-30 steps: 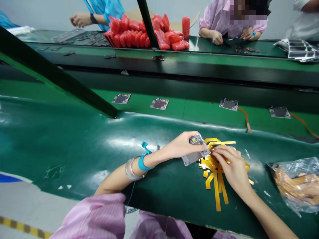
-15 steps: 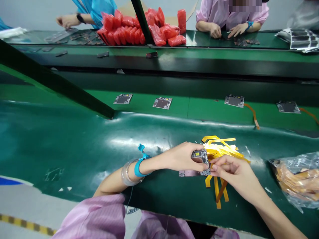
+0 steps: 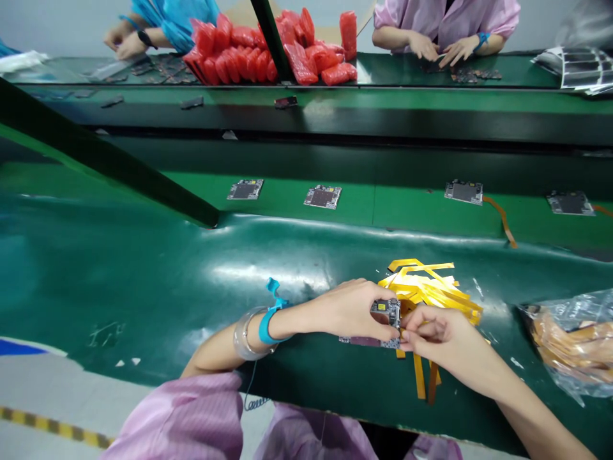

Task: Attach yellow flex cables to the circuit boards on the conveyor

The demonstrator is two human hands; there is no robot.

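Note:
My left hand [image 3: 357,312] is closed on a circuit board [image 3: 391,311], its thumb and fingers around the board near the right edge. The board has a yellow label and a bare dark area; part of it is under the hand. At that right edge my right hand [image 3: 438,332] is pinched, its fingertips touching or nearly touching the board. A darker orange ribbon cable [image 3: 433,383] hangs below the right hand; its upper end is hidden by the fingers. Behind both hands lies a pile of yellow-orange ribbon cables [image 3: 426,285] on the green mat.
A conveyor [image 3: 373,211] carries several boards [image 3: 322,197], some with cables. A clear bag of cables [image 3: 575,338] lies at right. A dark green post [image 3: 110,160] slants across the left. Opposite, two people work beside red bubble-wrap packages [image 3: 239,57].
Boards on the near conveyor have shifted right; those on the far one, slightly left. My hands and the held board sit slightly lower. The hands of the people opposite have moved.

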